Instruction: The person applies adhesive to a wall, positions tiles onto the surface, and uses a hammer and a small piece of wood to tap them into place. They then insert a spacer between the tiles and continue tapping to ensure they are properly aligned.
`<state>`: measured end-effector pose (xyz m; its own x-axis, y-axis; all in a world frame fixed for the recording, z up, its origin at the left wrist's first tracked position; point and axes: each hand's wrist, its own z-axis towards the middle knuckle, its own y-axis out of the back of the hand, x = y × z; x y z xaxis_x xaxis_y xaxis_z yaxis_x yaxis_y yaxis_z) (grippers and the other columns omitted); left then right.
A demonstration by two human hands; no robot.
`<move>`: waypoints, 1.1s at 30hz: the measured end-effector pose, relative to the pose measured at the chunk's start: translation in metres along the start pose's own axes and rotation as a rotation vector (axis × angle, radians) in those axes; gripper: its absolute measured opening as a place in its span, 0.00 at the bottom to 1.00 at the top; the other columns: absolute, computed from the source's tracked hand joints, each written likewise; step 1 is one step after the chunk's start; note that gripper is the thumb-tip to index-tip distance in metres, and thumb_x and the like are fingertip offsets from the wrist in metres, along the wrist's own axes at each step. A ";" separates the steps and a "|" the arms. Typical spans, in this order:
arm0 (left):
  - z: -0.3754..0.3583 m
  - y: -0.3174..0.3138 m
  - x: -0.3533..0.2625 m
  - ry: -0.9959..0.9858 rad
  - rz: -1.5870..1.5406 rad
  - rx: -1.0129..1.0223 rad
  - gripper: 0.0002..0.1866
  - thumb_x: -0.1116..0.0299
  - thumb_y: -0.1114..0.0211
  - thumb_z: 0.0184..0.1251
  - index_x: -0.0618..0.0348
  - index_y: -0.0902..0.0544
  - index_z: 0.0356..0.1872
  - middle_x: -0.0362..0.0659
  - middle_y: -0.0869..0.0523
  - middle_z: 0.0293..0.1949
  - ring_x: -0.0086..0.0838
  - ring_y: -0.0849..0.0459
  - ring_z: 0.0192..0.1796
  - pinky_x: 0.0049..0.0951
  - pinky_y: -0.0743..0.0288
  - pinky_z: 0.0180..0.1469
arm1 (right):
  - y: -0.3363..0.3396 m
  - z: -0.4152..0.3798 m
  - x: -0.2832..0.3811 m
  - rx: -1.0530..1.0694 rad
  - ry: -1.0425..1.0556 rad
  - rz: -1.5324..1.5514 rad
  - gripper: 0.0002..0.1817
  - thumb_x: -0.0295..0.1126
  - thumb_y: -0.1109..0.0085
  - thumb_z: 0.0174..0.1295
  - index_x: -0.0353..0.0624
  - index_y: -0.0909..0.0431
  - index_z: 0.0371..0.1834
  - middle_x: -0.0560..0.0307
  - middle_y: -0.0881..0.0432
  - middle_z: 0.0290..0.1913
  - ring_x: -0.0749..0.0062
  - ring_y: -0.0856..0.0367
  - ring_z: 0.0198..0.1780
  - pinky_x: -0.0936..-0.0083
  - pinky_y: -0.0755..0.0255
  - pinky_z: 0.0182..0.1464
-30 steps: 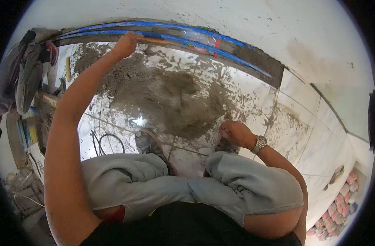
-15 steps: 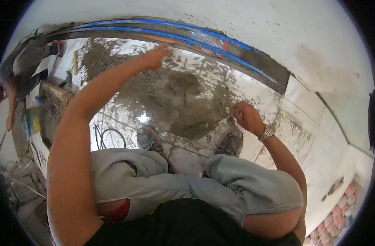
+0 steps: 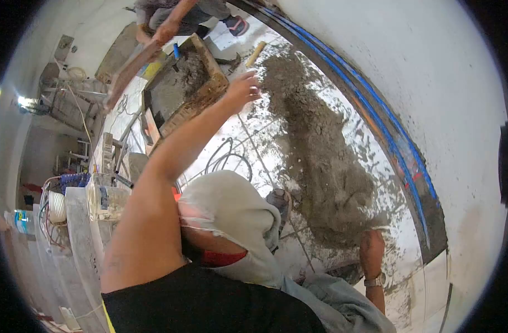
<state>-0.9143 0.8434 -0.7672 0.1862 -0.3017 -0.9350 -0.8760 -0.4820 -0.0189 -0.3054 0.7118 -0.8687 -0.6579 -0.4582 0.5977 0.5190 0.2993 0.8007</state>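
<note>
My left hand [image 3: 244,90] is stretched out above the tiled floor, between the mortar box and the mortar heap. Its fingers are apart and nothing shows in them. Close by lies a short wooden stick [image 3: 256,54]. Grey wet mortar [image 3: 326,150] is spread in a long mound over the white tiles. At its near end is my right hand [image 3: 371,241], low by the mortar's edge, with a metal watch on the wrist. Its fingers are not clear enough to read. The wooden mortar box [image 3: 212,69] holds more mortar and a blue-handled tool [image 3: 176,51].
Another person [image 3: 170,28] crouches behind the box, gripping a long board [image 3: 129,77]. Blue pipes [image 3: 370,94] run in a channel along the wall. A black cable [image 3: 229,158] loops on the tiles. A clear tub [image 3: 106,200] and cable spool [image 3: 56,208] stand at left.
The view has swung left, bringing the mortar box and the other person further in. My left hand has moved from beside the pipes toward the box. My right hand is now at the mortar's edge.
</note>
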 end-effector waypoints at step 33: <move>-0.038 0.181 0.060 0.132 -0.029 -0.156 0.27 0.52 0.36 0.74 0.64 0.23 0.62 0.44 0.14 0.52 0.29 0.14 0.49 0.32 0.18 0.53 | -0.194 0.404 0.261 0.498 -0.114 0.701 0.42 0.58 0.37 0.63 0.21 0.26 0.57 0.24 0.22 0.59 0.38 0.21 0.61 0.55 0.28 0.65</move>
<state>-1.0447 0.7070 -0.8135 0.2760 -0.3860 -0.8802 -0.7920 -0.6102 0.0193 -0.7980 0.8721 -0.8514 -0.3397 0.0477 0.9393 0.5436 0.8249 0.1547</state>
